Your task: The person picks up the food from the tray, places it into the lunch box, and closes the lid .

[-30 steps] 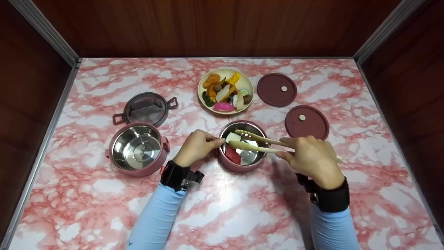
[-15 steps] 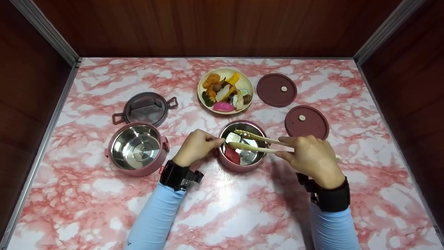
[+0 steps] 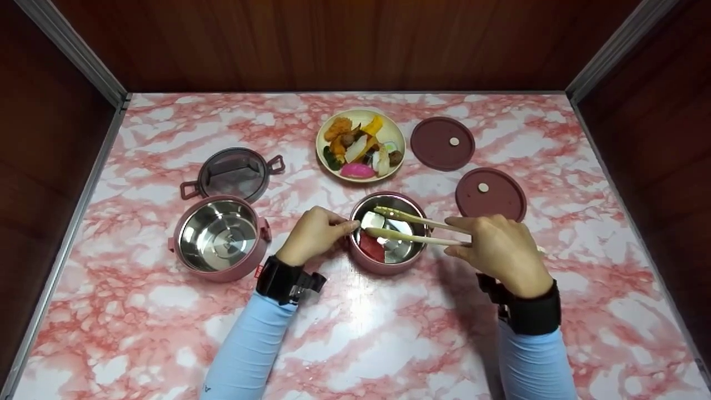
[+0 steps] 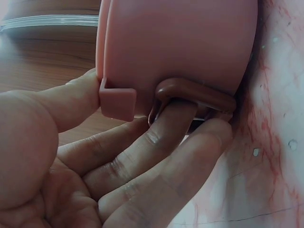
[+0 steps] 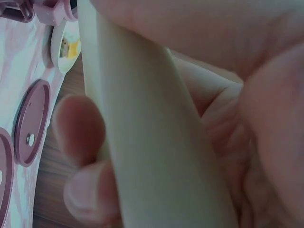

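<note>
In the head view my left hand [image 3: 314, 236] steadies a small pink steel-lined pot [image 3: 383, 268]. The left wrist view has fingers hooked through its brown loop handle [image 4: 190, 90], with the thumb at the rim by a pink tab [image 4: 118, 103]. My right hand [image 3: 502, 250] grips pale tongs [image 3: 411, 238], whose two arms reach over the rim into the pot and stand apart. Inside, a white piece of food [image 3: 372, 220] lies around the tong tips, and a red piece [image 3: 371, 248] lies beneath the nearer arm. Close up, the tong handle [image 5: 147, 133] fills the right wrist view.
Behind the pot stands a cream plate [image 3: 400, 133] of mixed food pieces. Two maroon lids [image 3: 436, 150] lie right of it. At left are a larger pink pot [image 3: 222, 275], its inside bare, and a dark lid with side handles [image 3: 239, 186]. Wooden walls enclose the table.
The tongs' arms have spread slightly around the white piece, which stays in the pot. The right hand has shifted a little; the left hand keeps its hold on the pot.
</note>
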A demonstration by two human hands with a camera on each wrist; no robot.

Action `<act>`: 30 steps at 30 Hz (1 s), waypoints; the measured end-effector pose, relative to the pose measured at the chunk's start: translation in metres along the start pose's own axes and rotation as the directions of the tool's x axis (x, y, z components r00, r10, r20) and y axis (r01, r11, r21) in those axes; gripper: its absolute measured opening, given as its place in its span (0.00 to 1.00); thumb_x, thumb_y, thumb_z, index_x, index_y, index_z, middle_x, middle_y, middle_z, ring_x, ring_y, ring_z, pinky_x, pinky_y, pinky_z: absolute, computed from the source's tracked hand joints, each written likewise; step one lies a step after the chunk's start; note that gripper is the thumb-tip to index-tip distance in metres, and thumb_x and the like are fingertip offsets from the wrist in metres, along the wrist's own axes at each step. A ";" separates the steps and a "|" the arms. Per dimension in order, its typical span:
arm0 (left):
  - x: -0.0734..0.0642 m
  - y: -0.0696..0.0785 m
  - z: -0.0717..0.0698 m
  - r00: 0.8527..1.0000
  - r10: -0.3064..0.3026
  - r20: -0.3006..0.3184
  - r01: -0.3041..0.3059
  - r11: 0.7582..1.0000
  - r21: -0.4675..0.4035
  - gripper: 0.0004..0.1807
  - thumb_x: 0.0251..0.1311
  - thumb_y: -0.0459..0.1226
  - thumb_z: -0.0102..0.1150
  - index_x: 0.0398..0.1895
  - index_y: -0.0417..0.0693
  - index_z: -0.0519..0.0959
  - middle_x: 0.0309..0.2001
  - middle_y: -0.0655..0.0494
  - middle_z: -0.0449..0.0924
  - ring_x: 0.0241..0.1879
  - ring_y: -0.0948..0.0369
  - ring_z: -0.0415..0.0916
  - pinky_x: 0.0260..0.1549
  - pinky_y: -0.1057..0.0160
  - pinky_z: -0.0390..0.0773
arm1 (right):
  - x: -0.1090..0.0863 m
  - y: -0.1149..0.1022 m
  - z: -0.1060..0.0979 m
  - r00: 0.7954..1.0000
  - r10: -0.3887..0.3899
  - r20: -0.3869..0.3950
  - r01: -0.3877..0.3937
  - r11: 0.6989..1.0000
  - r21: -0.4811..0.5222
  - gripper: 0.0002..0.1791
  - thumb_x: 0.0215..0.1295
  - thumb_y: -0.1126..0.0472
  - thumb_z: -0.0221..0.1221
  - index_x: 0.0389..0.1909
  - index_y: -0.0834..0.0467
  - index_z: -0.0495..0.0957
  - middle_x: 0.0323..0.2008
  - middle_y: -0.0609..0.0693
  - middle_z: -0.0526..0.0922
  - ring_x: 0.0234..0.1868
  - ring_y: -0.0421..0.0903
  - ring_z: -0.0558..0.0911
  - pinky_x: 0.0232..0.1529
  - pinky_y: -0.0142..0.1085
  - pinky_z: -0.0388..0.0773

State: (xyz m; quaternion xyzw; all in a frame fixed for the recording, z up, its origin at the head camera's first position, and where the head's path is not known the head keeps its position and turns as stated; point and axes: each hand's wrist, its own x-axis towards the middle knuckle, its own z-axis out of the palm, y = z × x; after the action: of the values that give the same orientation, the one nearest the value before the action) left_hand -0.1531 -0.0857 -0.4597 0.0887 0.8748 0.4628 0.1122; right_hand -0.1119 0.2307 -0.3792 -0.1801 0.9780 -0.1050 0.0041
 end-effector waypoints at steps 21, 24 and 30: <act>-0.002 -0.003 0.003 1.000 -0.011 0.011 0.011 1.000 -0.002 0.14 0.64 0.49 0.64 0.32 0.51 0.90 0.28 0.60 0.86 0.28 0.63 0.77 0.33 0.62 0.75 | 0.002 0.006 0.010 0.999 -0.038 -0.029 0.040 0.997 0.068 0.14 0.58 0.40 0.68 0.39 0.42 0.86 0.19 0.42 0.77 0.21 0.45 0.77 0.21 0.49 0.73; -0.002 -0.002 0.002 1.000 -0.008 0.010 0.008 1.000 0.009 0.14 0.64 0.50 0.64 0.32 0.52 0.90 0.28 0.62 0.85 0.29 0.63 0.76 0.34 0.62 0.75 | 0.002 0.008 0.006 0.998 -0.043 -0.036 0.046 0.996 0.075 0.14 0.58 0.38 0.67 0.38 0.41 0.86 0.18 0.40 0.76 0.20 0.43 0.75 0.21 0.46 0.72; 0.000 -0.001 0.001 1.000 -0.018 0.010 0.018 1.000 0.016 0.13 0.64 0.49 0.64 0.33 0.52 0.90 0.29 0.61 0.86 0.29 0.62 0.78 0.35 0.60 0.76 | -0.003 0.012 -0.008 0.998 0.020 -0.058 -0.012 0.990 0.144 0.25 0.61 0.39 0.65 0.55 0.47 0.84 0.30 0.48 0.86 0.20 0.42 0.74 0.22 0.44 0.72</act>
State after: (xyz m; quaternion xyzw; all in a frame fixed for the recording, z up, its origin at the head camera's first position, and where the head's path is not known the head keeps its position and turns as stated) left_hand -0.1532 -0.0852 -0.4607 0.0842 0.8787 0.4542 0.1201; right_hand -0.1135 0.2442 -0.3735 -0.1681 0.9691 -0.1802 -0.0111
